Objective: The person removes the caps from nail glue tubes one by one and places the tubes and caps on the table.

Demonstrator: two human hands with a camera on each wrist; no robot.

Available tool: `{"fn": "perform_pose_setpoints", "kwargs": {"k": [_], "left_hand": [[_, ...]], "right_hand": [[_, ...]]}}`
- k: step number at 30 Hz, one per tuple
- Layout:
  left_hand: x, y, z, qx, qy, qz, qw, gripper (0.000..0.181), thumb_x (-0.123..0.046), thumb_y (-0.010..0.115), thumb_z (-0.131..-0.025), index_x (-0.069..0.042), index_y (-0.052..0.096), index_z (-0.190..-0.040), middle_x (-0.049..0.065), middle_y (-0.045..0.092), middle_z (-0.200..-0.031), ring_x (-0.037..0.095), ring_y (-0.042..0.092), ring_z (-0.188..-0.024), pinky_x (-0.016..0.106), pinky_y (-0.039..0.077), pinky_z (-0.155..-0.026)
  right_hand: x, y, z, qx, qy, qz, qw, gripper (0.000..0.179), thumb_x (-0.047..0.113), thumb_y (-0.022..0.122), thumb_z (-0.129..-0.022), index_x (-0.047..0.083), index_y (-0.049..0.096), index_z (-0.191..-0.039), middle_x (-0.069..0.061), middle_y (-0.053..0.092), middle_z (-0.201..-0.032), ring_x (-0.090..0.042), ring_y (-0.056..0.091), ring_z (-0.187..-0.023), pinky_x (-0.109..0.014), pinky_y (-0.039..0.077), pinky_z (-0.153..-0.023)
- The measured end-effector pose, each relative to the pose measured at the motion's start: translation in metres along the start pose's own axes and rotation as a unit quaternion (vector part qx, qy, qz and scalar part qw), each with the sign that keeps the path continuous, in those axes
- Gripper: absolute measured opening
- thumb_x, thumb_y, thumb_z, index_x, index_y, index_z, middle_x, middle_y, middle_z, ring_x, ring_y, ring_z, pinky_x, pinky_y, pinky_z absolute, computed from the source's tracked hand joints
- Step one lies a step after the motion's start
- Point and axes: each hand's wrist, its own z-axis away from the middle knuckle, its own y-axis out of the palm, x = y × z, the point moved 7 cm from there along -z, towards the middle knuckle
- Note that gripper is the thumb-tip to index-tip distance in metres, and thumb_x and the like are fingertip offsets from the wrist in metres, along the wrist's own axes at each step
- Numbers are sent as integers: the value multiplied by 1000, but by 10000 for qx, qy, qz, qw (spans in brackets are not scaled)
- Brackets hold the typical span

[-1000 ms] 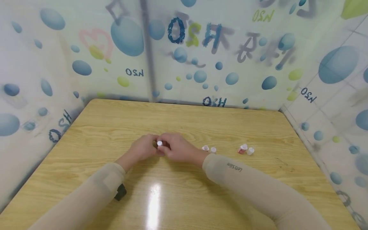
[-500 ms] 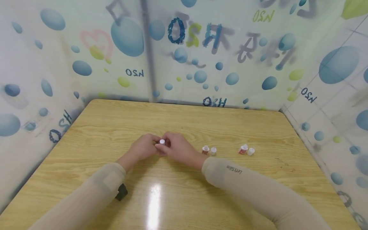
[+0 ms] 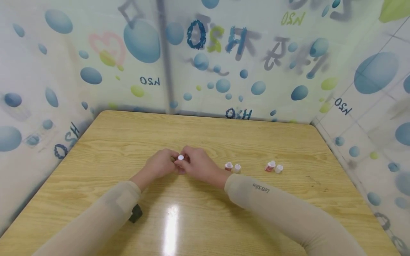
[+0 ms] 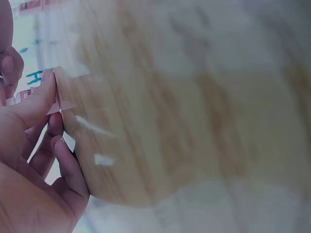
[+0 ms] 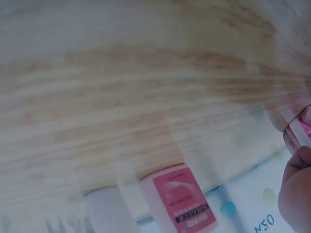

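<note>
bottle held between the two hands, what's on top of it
A white cap shows on top of the pink-labelled bottle. The left hand and right hand hide most of the rest, so what lies under the cap can't be seen.

The bench (image 3: 205,137) shows wood grain under a smooth, glossy finish. The sleeves (image 3: 93,218) are matt cloth. The held bottle (image 3: 180,157) has a smooth plastic top; the nearby bottle (image 5: 177,201) and loose cap (image 5: 111,211) look like smooth plastic too.
</note>
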Motion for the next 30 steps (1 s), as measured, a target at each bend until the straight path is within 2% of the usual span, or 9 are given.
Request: {"fn": "perform_pose_setpoints", "kwargs": {"k": [5,9,11,13,17,20,25,30], "left_hand": [[-1,0,1,27,-4,43,10000,27,-36,91,-84,-20,81,-104,0,81,-108,17,60,-86,34,49,-79],[1,1,2,106,-70,112,9999,30,-39,92,-84,-22,81,-106,-1,81,-108,18,60,-86,34,48,-79],[2,1,2,109,-84,112,9998,31,-39,92,-83,-22,81,-107,0,80,-108,18,60,-86,34,47,-78],[3,1,2,111,-69,102,9999,32,-39,92,-83,-21,81,-107,-1,80,-106,18,60,-86,33,46,-77],[4,1,1,156,-44,162,9997,25,-37,91,-85,-23,81,-102,-5,80,-98,16,64,-86,33,47,-76],[3,1,2,204,25,186,9996,24,-38,89,-86,-23,80,-103,-5,81,-99,15,67,-88,35,50,-77],[3,1,1,161,31,157,9997,32,-38,89,-87,-19,81,-112,-1,82,-107,17,66,-89,36,50,-80],[0,0,-1,53,64,-6,10000,29,-38,90,-85,-17,80,-102,0,81,-102,18,62,-84,33,48,-76]], "right_hand": [[3,-2,0,256,-394,-127,9988,9,17,65,-107,9,70,-109,-1,69,-95,-11,58,-82,-22,50,-75],[1,-3,-1,548,-457,-333,9969,19,7,60,-107,8,73,-122,-4,67,-110,-15,59,-96,-27,52,-86],[1,-2,-2,656,-422,-347,9964,23,7,60,-107,8,73,-126,-4,66,-111,-15,58,-96,-26,51,-86],[1,-2,-3,726,-267,-351,9964,25,13,62,-108,9,70,-132,-3,65,-106,-13,56,-89,-25,49,-80],[1,-6,-6,559,208,-330,9977,27,29,70,-105,11,67,-125,-1,61,-90,-10,51,-72,-23,44,-68],[0,-9,-8,389,507,-345,9974,26,36,76,-100,13,66,-110,1,60,-82,-8,48,-65,-22,42,-63],[-2,-7,-8,353,627,-396,9966,26,35,80,-97,15,66,-102,1,63,-81,-8,50,-66,-21,42,-61],[-4,-6,-6,272,655,-668,9952,18,27,79,-98,13,69,-106,1,64,-85,-10,53,-74,-20,44,-64]]}}
